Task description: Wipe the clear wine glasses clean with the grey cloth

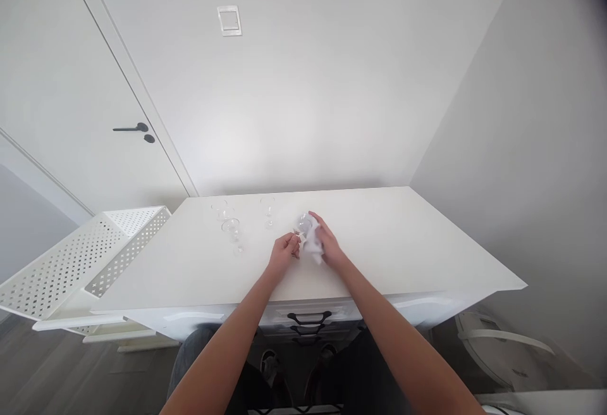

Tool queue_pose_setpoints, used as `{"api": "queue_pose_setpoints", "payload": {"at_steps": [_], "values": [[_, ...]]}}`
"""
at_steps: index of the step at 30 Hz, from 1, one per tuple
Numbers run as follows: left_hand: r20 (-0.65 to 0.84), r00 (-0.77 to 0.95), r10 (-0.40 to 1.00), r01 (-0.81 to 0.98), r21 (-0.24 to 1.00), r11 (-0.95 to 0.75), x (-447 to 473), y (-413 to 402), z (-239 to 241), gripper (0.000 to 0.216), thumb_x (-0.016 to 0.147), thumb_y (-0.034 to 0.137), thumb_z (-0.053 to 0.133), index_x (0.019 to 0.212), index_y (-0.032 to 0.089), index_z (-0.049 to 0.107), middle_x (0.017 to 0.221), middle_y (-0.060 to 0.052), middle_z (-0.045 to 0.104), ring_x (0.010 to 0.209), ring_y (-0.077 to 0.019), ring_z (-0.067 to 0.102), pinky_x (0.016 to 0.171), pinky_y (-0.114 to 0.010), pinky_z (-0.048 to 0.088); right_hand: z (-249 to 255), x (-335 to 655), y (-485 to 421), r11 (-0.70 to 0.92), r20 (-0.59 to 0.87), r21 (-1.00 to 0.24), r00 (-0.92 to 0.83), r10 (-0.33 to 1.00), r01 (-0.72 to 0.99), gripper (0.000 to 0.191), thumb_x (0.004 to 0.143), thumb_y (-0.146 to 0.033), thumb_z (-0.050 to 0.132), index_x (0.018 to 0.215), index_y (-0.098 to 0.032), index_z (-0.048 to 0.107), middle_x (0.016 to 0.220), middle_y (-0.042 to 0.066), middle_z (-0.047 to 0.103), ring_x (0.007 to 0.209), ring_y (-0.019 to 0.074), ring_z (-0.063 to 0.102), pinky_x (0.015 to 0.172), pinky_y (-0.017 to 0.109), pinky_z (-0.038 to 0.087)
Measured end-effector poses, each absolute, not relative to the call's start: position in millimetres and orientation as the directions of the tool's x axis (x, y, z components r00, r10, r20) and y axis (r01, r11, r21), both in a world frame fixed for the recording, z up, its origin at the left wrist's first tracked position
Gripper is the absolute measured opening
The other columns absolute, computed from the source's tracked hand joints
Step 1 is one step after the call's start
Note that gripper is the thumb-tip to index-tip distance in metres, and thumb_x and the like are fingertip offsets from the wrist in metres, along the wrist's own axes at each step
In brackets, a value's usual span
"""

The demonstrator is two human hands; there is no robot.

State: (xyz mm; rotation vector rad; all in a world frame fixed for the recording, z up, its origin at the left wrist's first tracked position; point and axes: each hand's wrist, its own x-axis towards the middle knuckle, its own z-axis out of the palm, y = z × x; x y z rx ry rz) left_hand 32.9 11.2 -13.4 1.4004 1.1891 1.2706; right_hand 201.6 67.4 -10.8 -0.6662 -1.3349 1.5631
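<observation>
A clear stemmed glass [303,222] lies tilted above the white table [403,244], its stem pointing left. A crumpled white cloth [313,244] wraps against its bowl.

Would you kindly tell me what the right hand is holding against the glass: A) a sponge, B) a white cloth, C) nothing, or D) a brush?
B: the right hand presses a crumpled white cloth against the glass, while the left hand holds the glass from the other side, over the white table.
</observation>
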Motion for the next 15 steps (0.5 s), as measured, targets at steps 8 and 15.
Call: {"api": "queue_pose_setpoints", "payload": {"at_steps": [8, 15], "values": [[0.291, 0.069, 0.954, 0.35, 0.889, -0.297, 38.2, 56.5, 0.3, 0.027, 0.091, 0.038, 0.061, 0.073, 0.023, 0.048, 0.061, 0.003, 0.041, 0.058, -0.0141, 0.032, 0.059, -0.029, 0.025, 5.9, 200.1, 96.9, 0.426, 0.428, -0.904, -0.133, 0.894, -0.048, 0.079, 0.084, -0.04, 0.08, 0.154, -0.029, 0.045, 0.153, 0.011, 0.051, 0.134, 0.029, 0.054, 0.114, 0.045, 0.045], [0.295, 0.057, 0.954, 0.285, 0.911, -0.298, 28.5, 93.8, -6.8, 0.032, 0.099, 0.045, 0.051, 0.076, 0.023, 0.049, 0.063, 0.002, 0.044, 0.057, -0.0145, 0.037, 0.057, -0.03, 0.032, 8.1, 186.7, 142.8, 0.325, 0.344, -0.934, -0.13, 0.93, -0.148, 0.085, 0.082, -0.052, 0.082, 0.156, -0.031, 0.046, 0.142, 0.01, 0.06, 0.119, 0.0295, 0.061, 0.102, 0.044, 0.052]]}}
